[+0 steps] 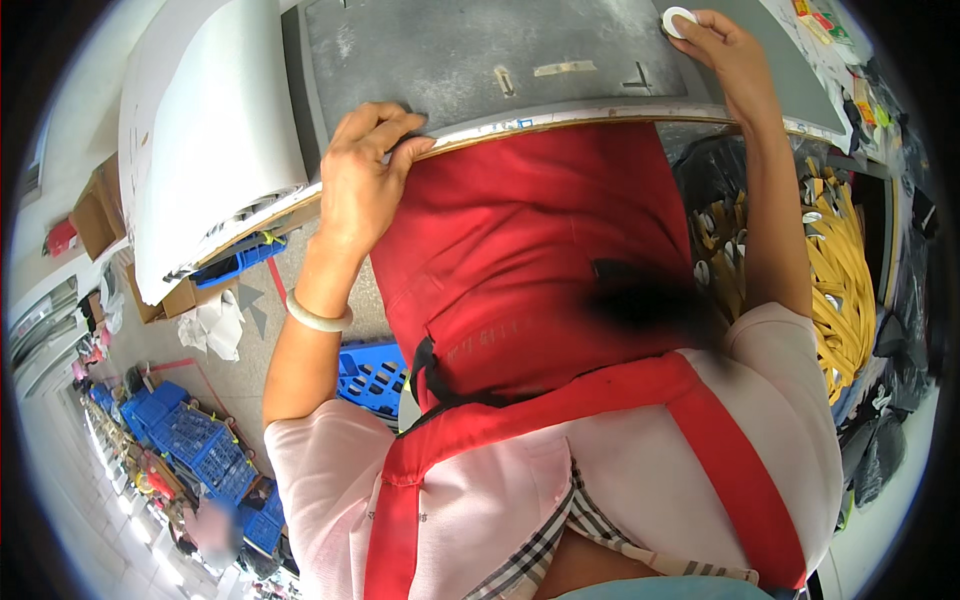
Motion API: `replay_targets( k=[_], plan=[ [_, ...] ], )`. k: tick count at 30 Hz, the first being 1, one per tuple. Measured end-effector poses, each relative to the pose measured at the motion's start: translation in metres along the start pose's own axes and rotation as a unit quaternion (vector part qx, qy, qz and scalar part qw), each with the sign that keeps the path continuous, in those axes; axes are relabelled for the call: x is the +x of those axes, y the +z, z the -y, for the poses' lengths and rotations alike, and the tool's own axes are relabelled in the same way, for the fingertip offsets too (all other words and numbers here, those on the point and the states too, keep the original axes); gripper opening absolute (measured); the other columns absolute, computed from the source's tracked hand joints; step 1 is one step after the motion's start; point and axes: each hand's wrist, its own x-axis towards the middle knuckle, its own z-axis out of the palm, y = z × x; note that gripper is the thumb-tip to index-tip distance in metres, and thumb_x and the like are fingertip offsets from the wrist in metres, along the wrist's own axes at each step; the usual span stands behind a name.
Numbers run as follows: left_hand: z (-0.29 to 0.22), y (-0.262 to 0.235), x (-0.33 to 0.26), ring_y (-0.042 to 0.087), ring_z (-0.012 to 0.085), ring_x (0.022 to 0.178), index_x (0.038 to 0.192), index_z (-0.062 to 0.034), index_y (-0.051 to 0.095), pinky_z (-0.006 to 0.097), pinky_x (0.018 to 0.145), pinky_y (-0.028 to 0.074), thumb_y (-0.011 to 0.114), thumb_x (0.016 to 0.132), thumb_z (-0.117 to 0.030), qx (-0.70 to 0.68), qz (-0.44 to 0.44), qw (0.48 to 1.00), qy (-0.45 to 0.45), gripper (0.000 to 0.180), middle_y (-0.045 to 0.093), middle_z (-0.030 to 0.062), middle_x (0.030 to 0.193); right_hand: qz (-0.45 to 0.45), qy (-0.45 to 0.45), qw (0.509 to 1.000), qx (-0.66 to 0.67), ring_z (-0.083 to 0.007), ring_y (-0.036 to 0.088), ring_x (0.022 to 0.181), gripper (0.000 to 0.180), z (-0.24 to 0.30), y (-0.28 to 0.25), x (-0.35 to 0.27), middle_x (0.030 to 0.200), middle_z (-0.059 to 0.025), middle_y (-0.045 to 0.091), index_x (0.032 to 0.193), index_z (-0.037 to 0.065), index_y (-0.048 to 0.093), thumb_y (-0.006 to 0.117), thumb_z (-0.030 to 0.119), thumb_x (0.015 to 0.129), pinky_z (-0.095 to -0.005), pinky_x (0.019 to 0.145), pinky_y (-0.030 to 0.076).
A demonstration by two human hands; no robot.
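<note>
A small round white disc is pinched between the thumb and fingers of my right hand, over the right side of the grey work mat. What kind of disc it is, I cannot make out. My left hand rests at the near edge of the worktable, its fingers loosely bent and the thumb apart from them. Nothing shows in it. Short strips of tape and dark corner marks lie on the mat.
A large white sheet roll curves over the table's left end. Yellow straps hang in a bundle at lower right, near dark plastic bags. Blue crates stand on the floor at left, and a blue basket is beside me.
</note>
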Motion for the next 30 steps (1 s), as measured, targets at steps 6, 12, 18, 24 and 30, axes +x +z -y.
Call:
replay_targets(
  k=[6, 12, 18, 24, 30],
  plan=[
    [0.003, 0.003, -0.003, 0.066, 0.028, 0.095, 0.098, -0.0039, 0.076, 0.038, 0.083, 0.054, 0.08, 0.08, -0.01, -0.018, -0.005, 1.0, -0.021, 0.019, 0.069, 0.0077, 0.101, 0.002, -0.015, 1.0, -0.006, -0.0128, 0.067, 0.106, 0.025, -0.005, 0.0, -0.005, 0.109, -0.0019, 0.069, 0.112, 0.002, 0.069, 0.068, 0.023, 0.099, -0.0264, 0.103, 0.049],
    [0.0, 0.004, -0.002, 0.067, 0.0247, 0.087, 0.099, -0.0007, 0.075, 0.033, 0.079, 0.054, 0.08, 0.081, -0.004, 0.001, -0.018, 1.0, 0.008, 0.019, 0.069, 0.0104, 0.097, 0.006, -0.031, 0.999, 0.015, -0.0125, 0.067, 0.106, 0.025, -0.005, 0.001, -0.011, 0.108, -0.0013, 0.068, 0.112, 0.002, 0.069, 0.069, 0.023, 0.099, -0.0263, 0.104, 0.049],
    [0.0, 0.007, 0.0, 0.066, 0.029, 0.092, 0.095, -0.0039, 0.075, 0.038, 0.081, 0.053, 0.079, 0.081, -0.011, 0.018, -0.039, 0.998, 0.037, 0.016, 0.07, 0.0084, 0.099, -0.046, 0.006, 0.998, 0.053, -0.0104, 0.065, 0.088, 0.012, 0.017, 0.019, -0.023, 0.094, -0.0022, 0.069, 0.096, 0.004, 0.067, 0.069, 0.015, 0.096, -0.0235, 0.081, 0.053],
    [0.001, 0.006, -0.006, 0.065, 0.0285, 0.09, 0.096, -0.0034, 0.075, 0.038, 0.08, 0.052, 0.08, 0.08, -0.008, 0.015, -0.039, 0.999, 0.03, 0.017, 0.069, 0.0097, 0.097, -0.047, 0.017, 0.998, 0.023, -0.0085, 0.061, 0.082, 0.014, 0.024, 0.032, -0.025, 0.09, -0.0006, 0.068, 0.094, 0.002, 0.067, 0.07, 0.016, 0.096, -0.0222, 0.076, 0.048],
    [-0.001, 0.006, -0.004, 0.065, 0.0273, 0.09, 0.097, -0.0033, 0.075, 0.037, 0.079, 0.052, 0.08, 0.08, -0.008, 0.016, -0.04, 0.999, 0.033, 0.018, 0.069, 0.0093, 0.097, -0.05, -0.006, 0.999, 0.019, -0.0083, 0.061, 0.082, 0.012, 0.021, 0.033, -0.026, 0.089, -0.0002, 0.068, 0.094, 0.003, 0.067, 0.069, 0.015, 0.096, -0.0232, 0.075, 0.047]
  ],
)
